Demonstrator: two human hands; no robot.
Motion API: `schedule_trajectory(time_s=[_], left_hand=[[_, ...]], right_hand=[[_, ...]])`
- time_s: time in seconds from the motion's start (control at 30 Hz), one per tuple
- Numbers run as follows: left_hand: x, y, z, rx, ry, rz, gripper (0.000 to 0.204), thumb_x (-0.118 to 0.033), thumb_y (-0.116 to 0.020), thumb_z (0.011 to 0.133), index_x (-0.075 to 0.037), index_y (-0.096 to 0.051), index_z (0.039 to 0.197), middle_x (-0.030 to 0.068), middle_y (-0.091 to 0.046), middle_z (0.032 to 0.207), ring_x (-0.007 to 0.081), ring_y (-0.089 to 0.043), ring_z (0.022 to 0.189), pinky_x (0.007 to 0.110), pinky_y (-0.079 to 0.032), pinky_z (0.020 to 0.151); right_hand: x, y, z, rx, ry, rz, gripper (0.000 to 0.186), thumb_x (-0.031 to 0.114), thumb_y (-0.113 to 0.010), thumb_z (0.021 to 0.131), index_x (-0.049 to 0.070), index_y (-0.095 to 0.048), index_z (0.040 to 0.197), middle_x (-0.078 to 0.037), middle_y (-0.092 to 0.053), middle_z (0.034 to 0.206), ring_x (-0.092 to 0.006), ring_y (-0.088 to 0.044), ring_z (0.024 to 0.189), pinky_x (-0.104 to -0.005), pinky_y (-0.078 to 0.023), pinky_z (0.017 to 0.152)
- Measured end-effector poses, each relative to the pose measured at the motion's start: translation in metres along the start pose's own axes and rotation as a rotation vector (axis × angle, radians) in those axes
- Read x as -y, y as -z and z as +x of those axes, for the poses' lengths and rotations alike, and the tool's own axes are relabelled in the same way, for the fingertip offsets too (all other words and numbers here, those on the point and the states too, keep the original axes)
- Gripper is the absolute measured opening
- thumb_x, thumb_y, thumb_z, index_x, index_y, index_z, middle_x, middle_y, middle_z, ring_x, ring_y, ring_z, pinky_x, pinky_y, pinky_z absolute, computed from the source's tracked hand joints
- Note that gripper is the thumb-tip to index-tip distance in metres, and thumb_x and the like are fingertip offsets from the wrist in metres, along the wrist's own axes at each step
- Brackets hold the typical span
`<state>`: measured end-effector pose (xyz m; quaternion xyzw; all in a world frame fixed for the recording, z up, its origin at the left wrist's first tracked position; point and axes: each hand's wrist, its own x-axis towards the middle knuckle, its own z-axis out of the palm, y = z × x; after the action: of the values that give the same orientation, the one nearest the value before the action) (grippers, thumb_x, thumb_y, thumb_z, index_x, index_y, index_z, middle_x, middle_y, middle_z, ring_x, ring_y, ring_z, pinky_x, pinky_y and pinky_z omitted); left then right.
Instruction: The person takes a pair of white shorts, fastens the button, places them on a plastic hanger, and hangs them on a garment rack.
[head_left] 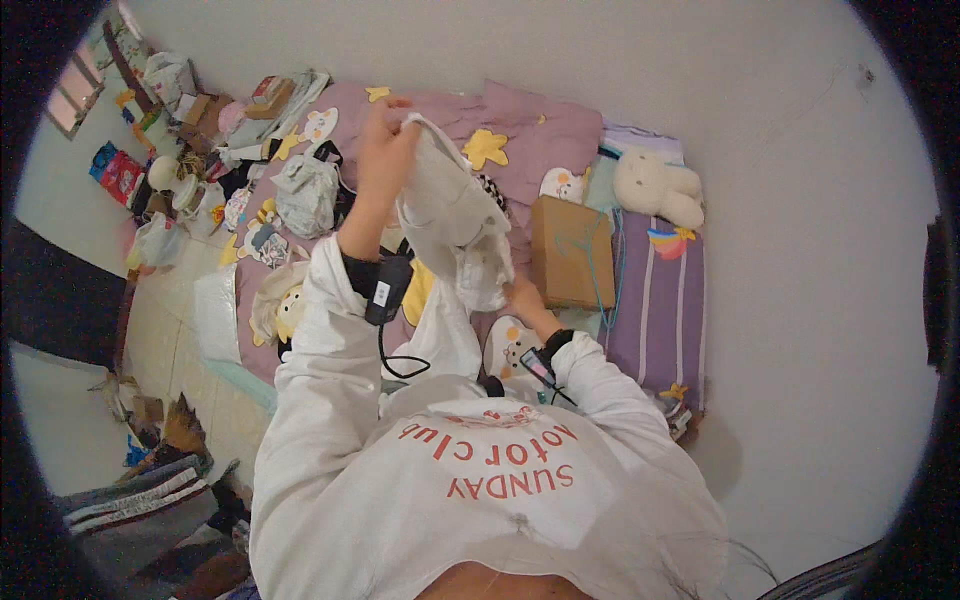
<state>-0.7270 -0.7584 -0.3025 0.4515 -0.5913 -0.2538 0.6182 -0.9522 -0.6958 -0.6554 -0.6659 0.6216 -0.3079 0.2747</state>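
I hold a white cloth garment point(448, 210) stretched up and down in front of me over the bed. My left hand point(385, 155) is closed on its upper end and raised high at centre left. My right hand point(525, 305) grips its lower right edge, partly hidden by the cloth. Behind the garment lies the mauve bedding point(530, 120) with yellow star shapes and white animal faces. A cardboard box point(572, 255) with a light blue cord on it is just beyond my right hand.
A white plush toy point(655, 190) lies on the purple striped bedding point(650, 330) by the right wall. A grey crumpled bag point(305, 195) sits on the bed's left. Assorted bags and boxes crowd the far left. Tiled floor point(160, 310) runs along the bed's left, with dark piled textiles point(140, 530) at lower left.
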Motion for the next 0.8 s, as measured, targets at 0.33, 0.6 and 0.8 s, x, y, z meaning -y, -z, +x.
schedule_trajectory(time_s=[0.33,0.6,0.8], left_hand=[[-0.128,0.113,0.027,-0.207,-0.386,-0.013,0.017,-0.008,-0.054,0.07,-0.008,-0.058,0.086,-0.0025,-0.052,0.064,0.0027,-0.042,0.053,0.016,-0.03,0.045],[-0.175,0.147,0.019,-0.365,-0.48,-0.021,0.017,-0.012,-0.055,0.071,-0.007,-0.059,0.087,0.0033,-0.055,0.082,0.0096,-0.051,0.069,0.019,-0.04,0.061],[-0.102,0.119,0.031,-0.177,-0.151,-0.016,0.017,-0.009,-0.053,0.068,-0.009,-0.058,0.085,-0.0048,-0.047,0.059,0.0023,-0.035,0.046,0.016,-0.026,0.04]], right_hand=[[0.149,0.184,0.083,-0.195,-0.037,1.056,0.029,0.022,-0.043,0.078,0.0,-0.05,0.095,-0.008,-0.054,0.087,-0.0173,-0.054,0.075,-0.0304,-0.045,0.066],[0.251,0.292,0.022,-0.061,0.29,1.142,0.024,0.019,-0.044,0.078,0.001,-0.054,0.089,-0.006,-0.056,0.082,-0.0161,-0.055,0.072,-0.0263,-0.046,0.061],[0.171,0.267,0.044,-0.01,0.053,0.96,0.024,0.018,-0.049,0.075,0.004,-0.053,0.094,-0.003,-0.056,0.083,-0.0146,-0.055,0.075,-0.0285,-0.046,0.061]])
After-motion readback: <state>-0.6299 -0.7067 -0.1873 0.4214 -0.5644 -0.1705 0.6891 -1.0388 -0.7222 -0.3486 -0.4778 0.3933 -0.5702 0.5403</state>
